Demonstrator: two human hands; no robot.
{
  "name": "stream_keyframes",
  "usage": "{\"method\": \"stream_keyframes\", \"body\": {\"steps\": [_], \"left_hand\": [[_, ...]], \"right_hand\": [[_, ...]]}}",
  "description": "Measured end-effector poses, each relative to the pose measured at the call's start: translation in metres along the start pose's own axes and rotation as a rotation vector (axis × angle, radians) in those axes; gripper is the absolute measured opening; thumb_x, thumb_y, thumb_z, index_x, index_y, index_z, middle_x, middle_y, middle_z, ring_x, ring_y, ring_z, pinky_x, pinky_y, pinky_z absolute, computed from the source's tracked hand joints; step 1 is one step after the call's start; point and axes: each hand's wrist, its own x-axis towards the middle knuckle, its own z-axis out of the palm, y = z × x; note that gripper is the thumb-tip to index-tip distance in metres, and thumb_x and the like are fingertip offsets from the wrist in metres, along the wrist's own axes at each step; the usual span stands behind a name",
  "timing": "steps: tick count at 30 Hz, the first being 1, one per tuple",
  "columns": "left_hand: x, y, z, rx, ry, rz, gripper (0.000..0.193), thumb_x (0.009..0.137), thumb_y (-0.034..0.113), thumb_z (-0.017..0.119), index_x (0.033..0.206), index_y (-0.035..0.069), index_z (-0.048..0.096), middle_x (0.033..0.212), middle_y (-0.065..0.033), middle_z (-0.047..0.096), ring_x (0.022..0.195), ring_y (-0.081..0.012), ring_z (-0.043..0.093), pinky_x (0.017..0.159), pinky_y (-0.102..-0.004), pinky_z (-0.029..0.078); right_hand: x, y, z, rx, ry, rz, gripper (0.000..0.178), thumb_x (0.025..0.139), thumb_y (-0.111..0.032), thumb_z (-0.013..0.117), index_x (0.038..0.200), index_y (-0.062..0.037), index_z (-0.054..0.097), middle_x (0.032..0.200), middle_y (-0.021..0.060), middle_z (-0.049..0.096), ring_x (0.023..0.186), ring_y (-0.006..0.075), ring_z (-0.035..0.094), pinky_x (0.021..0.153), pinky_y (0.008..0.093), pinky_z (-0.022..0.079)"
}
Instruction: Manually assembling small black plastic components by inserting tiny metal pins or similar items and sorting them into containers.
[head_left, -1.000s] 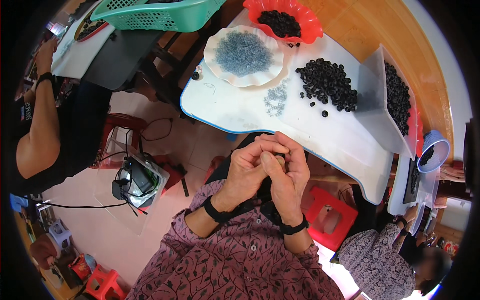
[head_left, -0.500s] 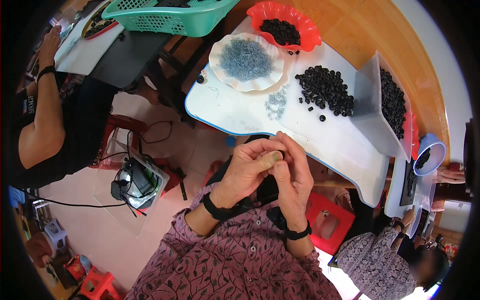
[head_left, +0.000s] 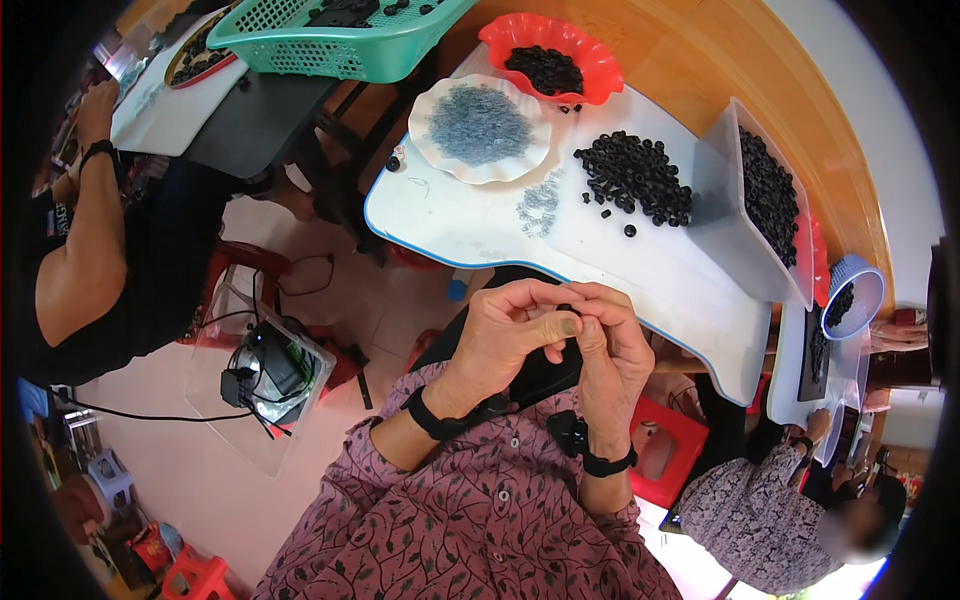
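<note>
Both hands meet in front of my chest, just off the near edge of the white table (head_left: 660, 275). My left hand (head_left: 508, 338) pinches a small black ring-like part (head_left: 567, 308) between thumb and forefinger. My right hand (head_left: 608, 362) is closed at the same spot, thumb and fingertips against the part; whether it also holds a second tiny piece is hidden. Beyond my hands lie a pile of similar black parts (head_left: 635, 178) and a few loose clear pieces (head_left: 540, 205). A white scalloped dish (head_left: 428, 150) holds many small clear pieces.
A red wavy bowl (head_left: 603, 75) with black parts stands at the back. At right are a clear bin (head_left: 722, 185) of black parts and a blue basket (head_left: 870, 305). A green basket (head_left: 300, 50) stands at upper left. Co-workers sit on both sides. A red stool (head_left: 665, 455) is nearby.
My right hand has shifted slightly right, and its fingers have bent over toward the left fingertips. The black part stays pinched between the hands. The view has shifted slightly.
</note>
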Motion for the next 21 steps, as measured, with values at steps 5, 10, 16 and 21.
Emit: {"method": "stream_keyframes", "body": {"steps": [5, 10, 16, 21], "left_hand": [[-0.008, 0.002, 0.012, 0.285, -0.06, 0.151, 0.031, 0.085, -0.006, 0.066, 0.116, -0.005, 0.062, 0.093, -0.0091, 0.065, 0.076, -0.0117, 0.063, 0.066, -0.0218, 0.054], [-0.014, -0.003, 0.018, 0.321, -0.059, 0.212, 0.032, 0.085, -0.006, 0.066, 0.117, -0.004, 0.062, 0.099, -0.0085, 0.063, 0.081, -0.0106, 0.062, 0.069, -0.0219, 0.054], [-0.019, -0.006, 0.026, 0.229, -0.003, 0.208, 0.028, 0.085, -0.006, 0.067, 0.113, -0.004, 0.061, 0.096, -0.007, 0.063, 0.082, -0.0094, 0.062, 0.069, -0.0218, 0.054], [-0.019, -0.007, 0.02, 0.382, -0.019, 0.282, 0.028, 0.084, -0.006, 0.068, 0.111, -0.005, 0.061, 0.092, -0.0056, 0.062, 0.079, -0.0085, 0.06, 0.069, -0.0215, 0.054]], "right_hand": [[-0.006, 0.001, -0.004, 0.081, 0.062, 0.016, 0.01, 0.097, -0.005, 0.054, 0.102, 0.0007, 0.059, 0.115, 0.0121, 0.06, 0.103, 0.0169, 0.059, 0.089, 0.0275, 0.047], [-0.011, -0.003, -0.004, 0.257, 0.066, 0.05, 0.012, 0.098, -0.008, 0.053, 0.102, 0.0018, 0.059, 0.116, 0.0135, 0.06, 0.105, 0.0182, 0.058, 0.09, 0.0284, 0.047], [-0.017, -0.002, -0.008, 0.307, 0.087, 0.091, 0.014, 0.098, -0.007, 0.053, 0.103, 0.0034, 0.06, 0.116, 0.0137, 0.061, 0.105, 0.0184, 0.058, 0.091, 0.0288, 0.046], [-0.019, -0.004, -0.009, 0.33, 0.089, 0.1, 0.016, 0.097, -0.007, 0.055, 0.105, 0.0044, 0.062, 0.115, 0.0129, 0.061, 0.104, 0.017, 0.057, 0.093, 0.0295, 0.044]]}}
